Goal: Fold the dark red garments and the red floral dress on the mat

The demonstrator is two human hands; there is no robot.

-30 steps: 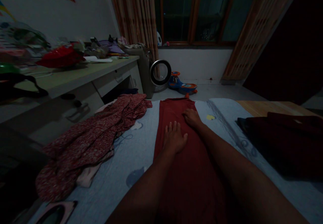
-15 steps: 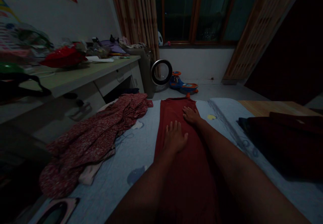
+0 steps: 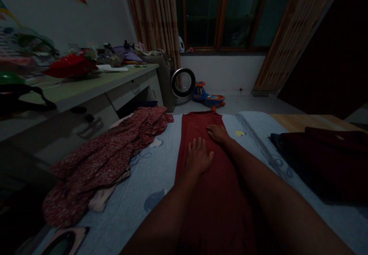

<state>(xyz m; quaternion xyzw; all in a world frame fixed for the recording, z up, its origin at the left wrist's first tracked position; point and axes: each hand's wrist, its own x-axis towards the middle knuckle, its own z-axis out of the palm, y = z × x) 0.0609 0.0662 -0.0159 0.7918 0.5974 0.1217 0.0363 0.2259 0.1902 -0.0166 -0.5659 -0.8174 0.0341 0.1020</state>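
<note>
A dark red garment (image 3: pixel 212 197), folded into a long strip, lies on the light blue bedsheet (image 3: pixel 155 159) and runs away from me to the bed's far edge. My left hand (image 3: pixel 199 157) rests flat on its middle, fingers stretched forward and thumb out to the right. Farther off, my right hand (image 3: pixel 218 133) lies palm down on the garment near its far right edge, its fingers pointing left and slightly bent. Neither hand grips the cloth. The near end of the garment fades into shadow between my forearms.
A patterned red garment (image 3: pixel 115 155) lies crumpled on the left of the bed. Folded dark clothes (image 3: pixel 330 163) are at the right, by a wooden board (image 3: pixel 316 121). Beyond stand a cluttered desk (image 3: pixel 106 82), a washing machine with its round door (image 3: pixel 183 82) ajar, and a blue ride-on toy (image 3: pixel 207 97).
My right hand has shifted slightly nearer to me on the garment, its fingers a little more bent. The left hand stays in place.
</note>
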